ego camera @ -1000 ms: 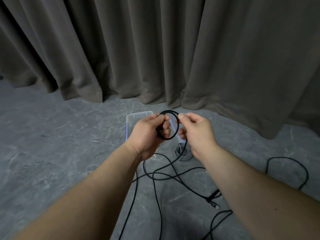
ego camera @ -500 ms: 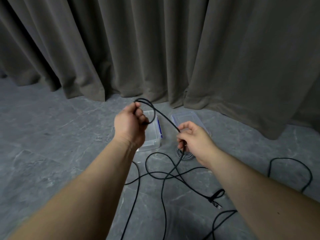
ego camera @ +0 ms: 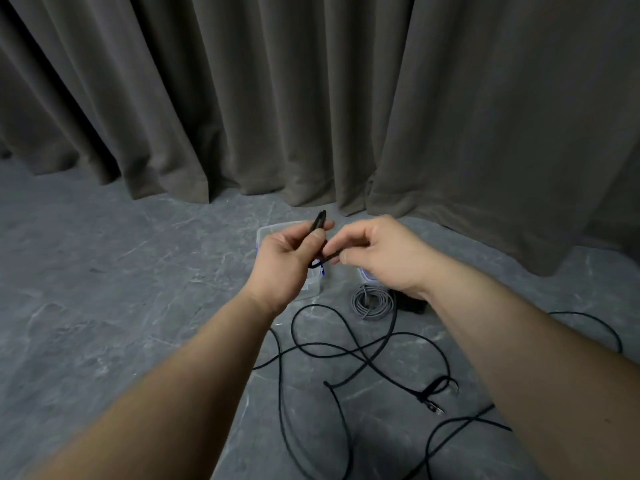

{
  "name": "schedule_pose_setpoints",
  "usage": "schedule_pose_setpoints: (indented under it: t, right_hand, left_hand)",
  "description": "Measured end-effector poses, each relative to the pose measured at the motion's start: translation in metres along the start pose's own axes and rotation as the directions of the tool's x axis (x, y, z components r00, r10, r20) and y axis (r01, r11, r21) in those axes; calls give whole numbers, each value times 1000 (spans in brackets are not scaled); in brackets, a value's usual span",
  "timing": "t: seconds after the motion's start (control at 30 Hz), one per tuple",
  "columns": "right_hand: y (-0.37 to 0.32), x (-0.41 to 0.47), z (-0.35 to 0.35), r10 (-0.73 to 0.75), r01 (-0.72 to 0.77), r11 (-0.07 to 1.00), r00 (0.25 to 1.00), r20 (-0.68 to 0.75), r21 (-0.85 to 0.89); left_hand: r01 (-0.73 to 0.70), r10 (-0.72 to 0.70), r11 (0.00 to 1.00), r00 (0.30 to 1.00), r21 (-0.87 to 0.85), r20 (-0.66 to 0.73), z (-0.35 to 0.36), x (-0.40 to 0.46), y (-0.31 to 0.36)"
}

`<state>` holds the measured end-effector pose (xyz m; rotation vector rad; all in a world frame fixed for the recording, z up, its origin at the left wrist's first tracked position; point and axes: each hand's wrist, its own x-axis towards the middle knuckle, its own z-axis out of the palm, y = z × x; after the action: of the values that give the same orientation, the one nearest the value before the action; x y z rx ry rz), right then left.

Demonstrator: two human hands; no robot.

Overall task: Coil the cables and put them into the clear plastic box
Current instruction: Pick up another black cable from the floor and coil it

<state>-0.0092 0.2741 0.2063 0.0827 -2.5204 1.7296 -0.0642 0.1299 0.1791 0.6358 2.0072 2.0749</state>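
My left hand (ego camera: 287, 258) grips a small coil of black cable (ego camera: 318, 223), seen edge-on above the clear plastic box (ego camera: 268, 232). My right hand (ego camera: 384, 254) pinches the same cable just right of the coil. The rest of the black cable (ego camera: 346, 348) lies in loose loops on the floor below my hands. A coiled grey cable (ego camera: 373, 301) rests on the floor beside the box, under my right wrist. The box is mostly hidden behind my hands.
A grey curtain (ego camera: 311, 98) hangs along the back, touching the grey stone floor (ego camera: 104, 289). A corner of the box lid (ego camera: 365, 275) peeks out under my right hand. A cable end with plugs and a tie (ego camera: 434, 396) lies at the right.
My hands came back together after drawing apart. The right hand rose to the left hand, bringing a further length of cable to the coil. The view shifted slightly.
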Motion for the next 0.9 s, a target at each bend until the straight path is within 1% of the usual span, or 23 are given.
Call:
schedule_pose_setpoints:
  t: [0.03, 0.07, 0.13, 0.2, 0.27, 0.33, 0.4, 0.47, 0.5, 0.53, 0.63, 0.67, 0.8, 0.87, 0.9]
  right_hand:
    - [1, -1, -2, -33, 36, 995, 999, -27, 90]
    - [2, -1, -4, -58, 66, 988, 996, -61, 138]
    - [4, 0, -5, -89, 117, 979, 983, -162, 166]
    - [9, 4, -6, -105, 153, 979, 946, -307, 136]
    - [16, 7, -5, -118, 157, 986, 889, -443, 51]
    - [21, 9, -5, -140, 150, 988, 853, -503, -20]
    - [25, 9, -3, -202, 174, 979, 841, -503, -103]
    - [26, 7, -1, -296, 209, 952, 820, -489, -226]
    - [27, 7, -1, -324, 215, 939, 812, -486, -268]
    - [28, 7, -1, -320, 206, 939, 815, -484, -275]
    - [30, 9, 3, -189, 134, 980, 856, -481, -148]
    - [29, 9, 4, -165, 127, 986, 861, -480, -111]
    - [31, 8, 4, -143, 122, 990, 883, -447, -75]
    - [29, 6, 2, -114, 137, 990, 915, -387, 33]
    - [28, 5, 1, -88, 141, 982, 932, -353, 128]
  left_hand:
    - [5, -5, 1000, 1000, 0, 13, 0, -1, 1]
    - [2, -3, 1000, 1000, 23, 28, 1, -1, 2]
    - [-15, 11, 997, 998, 72, 55, 3, -2, 3]
    - [-7, 4, 999, 997, 44, 71, 7, -1, 3]
    - [30, -28, 999, 997, -21, 72, 12, 0, 3]
    - [69, -62, 991, 996, -113, 62, 17, 1, 5]
    - [92, -83, 978, 995, -187, 54, 19, 1, 5]
    - [112, -104, 969, 993, -219, 51, 18, 2, 4]
    - [124, -116, 967, 992, -224, 52, 18, 2, 4]
    - [137, -127, 963, 990, -231, 58, 17, 3, 4]
    - [171, -145, 945, 983, -279, 113, 20, 1, 7]
    - [171, -137, 942, 982, -289, 132, 22, 1, 7]
    - [141, -92, 953, 978, -268, 185, 25, -1, 7]
    - [128, -72, 956, 974, -263, 213, 25, -1, 7]
    - [125, -66, 957, 973, -263, 223, 24, -1, 8]
